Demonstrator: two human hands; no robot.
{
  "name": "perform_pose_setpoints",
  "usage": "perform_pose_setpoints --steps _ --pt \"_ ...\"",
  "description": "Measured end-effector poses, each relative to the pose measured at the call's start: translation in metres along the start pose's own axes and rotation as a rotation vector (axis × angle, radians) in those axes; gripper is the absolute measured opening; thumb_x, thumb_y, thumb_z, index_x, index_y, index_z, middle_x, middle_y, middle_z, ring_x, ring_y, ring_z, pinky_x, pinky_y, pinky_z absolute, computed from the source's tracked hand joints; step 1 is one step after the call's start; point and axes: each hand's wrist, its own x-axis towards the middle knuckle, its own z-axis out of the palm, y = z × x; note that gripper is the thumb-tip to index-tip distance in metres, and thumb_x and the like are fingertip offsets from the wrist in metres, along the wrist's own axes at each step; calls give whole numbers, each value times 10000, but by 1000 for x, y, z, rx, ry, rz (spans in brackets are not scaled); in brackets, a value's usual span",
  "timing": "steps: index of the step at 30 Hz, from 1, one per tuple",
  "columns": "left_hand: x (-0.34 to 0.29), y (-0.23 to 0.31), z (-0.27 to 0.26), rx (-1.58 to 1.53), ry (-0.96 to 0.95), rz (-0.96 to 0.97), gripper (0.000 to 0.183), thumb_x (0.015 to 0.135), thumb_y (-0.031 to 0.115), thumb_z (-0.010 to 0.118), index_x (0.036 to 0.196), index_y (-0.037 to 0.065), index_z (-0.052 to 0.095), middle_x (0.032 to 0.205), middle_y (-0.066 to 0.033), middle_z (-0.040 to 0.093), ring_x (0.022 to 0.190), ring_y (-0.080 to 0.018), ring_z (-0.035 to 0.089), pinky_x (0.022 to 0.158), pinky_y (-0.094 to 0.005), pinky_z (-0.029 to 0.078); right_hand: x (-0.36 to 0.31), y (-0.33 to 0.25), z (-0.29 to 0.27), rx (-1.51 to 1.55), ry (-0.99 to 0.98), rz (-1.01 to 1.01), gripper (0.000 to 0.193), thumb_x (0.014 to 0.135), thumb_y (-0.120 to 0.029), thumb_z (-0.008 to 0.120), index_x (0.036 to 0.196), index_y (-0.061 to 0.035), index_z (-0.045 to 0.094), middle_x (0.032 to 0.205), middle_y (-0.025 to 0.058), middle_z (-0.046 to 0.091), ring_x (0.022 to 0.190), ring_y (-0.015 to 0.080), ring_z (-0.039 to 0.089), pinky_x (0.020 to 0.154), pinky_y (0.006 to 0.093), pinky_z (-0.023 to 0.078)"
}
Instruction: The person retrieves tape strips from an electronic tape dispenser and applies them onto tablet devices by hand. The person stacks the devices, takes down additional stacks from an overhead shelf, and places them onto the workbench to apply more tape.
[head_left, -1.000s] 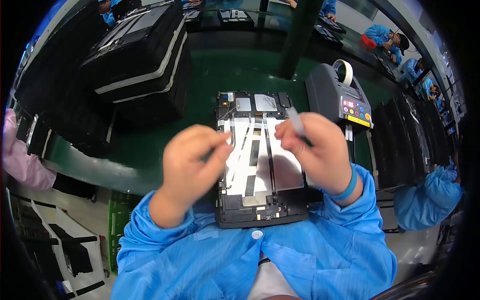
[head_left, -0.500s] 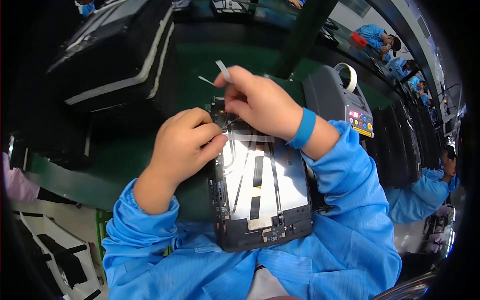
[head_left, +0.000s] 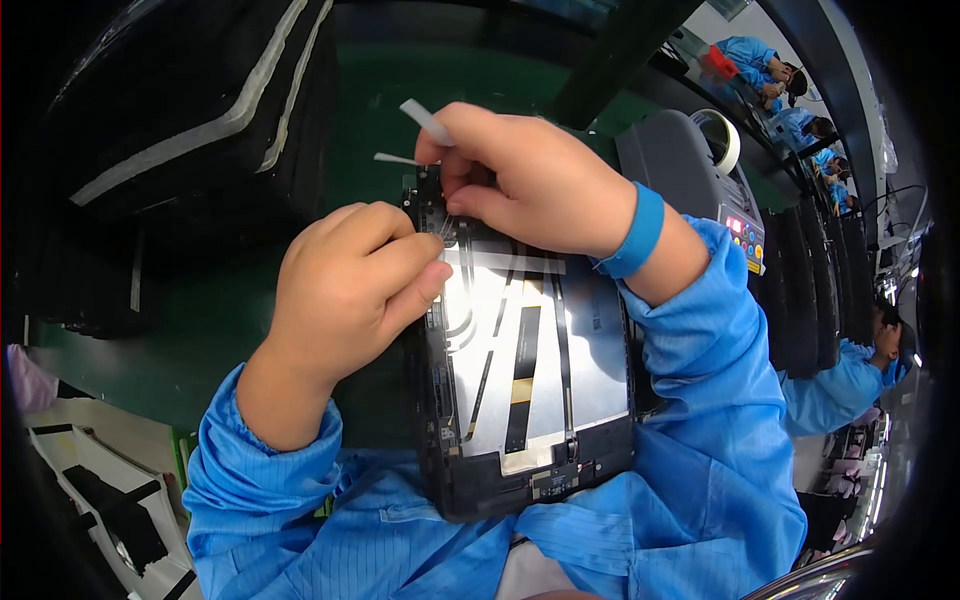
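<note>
An opened tablet (head_left: pixel 598 380) with a silvery metal plate, dark flat cables and a black frame lies tilted before me, its near end against my body. My left hand (head_left: pixel 345 285) is closed at the tablet's upper left edge, thumb and forefinger pinched beside a clear tape strip (head_left: pixel 505 262) that crosses the plate. Over the top end hovers my right hand (head_left: pixel 540 180), fingers curled together. A whitish tape strip (head_left: pixel 424 120) sticks out from its forefinger, and a thin pale piece (head_left: pixel 395 158) pokes out below. Fine wire-like lines show between the hands; what each pinch holds is hidden.
A grey tape dispenser (head_left: pixel 675 165) with buttons stands at the right on the green table (head_left: pixel 225 330). Large black boxes (head_left: pixel 210 110) with pale edging are stacked at the left. A dark post (head_left: pixel 620 60) rises behind. Co-workers (head_left: pixel 835 385) in blue sit along the right.
The view has shifted slightly, so the black boxes sit further left and the tablet appears lower. Both hands keep their closed fingers at the tablet's upper left edge.
</note>
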Motion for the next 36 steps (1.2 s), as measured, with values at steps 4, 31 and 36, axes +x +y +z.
perform_pose_setpoints --steps 4,31,36 --pt "-1 -1 1 -12 26 -4 135 681 128 721 773 53 658 709 -50 545 637 -231 549 532 -348 433 0 -9 1 -230 -48 100 302 732 -17 639 1004 -24 508 731 102 597 677 247 604 609 327 477" --pt "-6 -9 5 -175 -114 -204 276 735 155 625 996 70 654 1203 -155 446 1169 -329 396 1006 -409 306 -3 -6 -31 139 -156 276 78 855 -59 598 903 -43 539 740 -4 522 718 49 483 645 227 421" --pt "-7 -9 7 -186 -96 -221 245 765 180 633 988 83 660 1198 -159 443 1175 -338 383 1000 -417 312 3 -12 -19 -169 -274 -100 117 793 -80 647 871 -28 576 825 130 553 796 304 559 698 368 459"
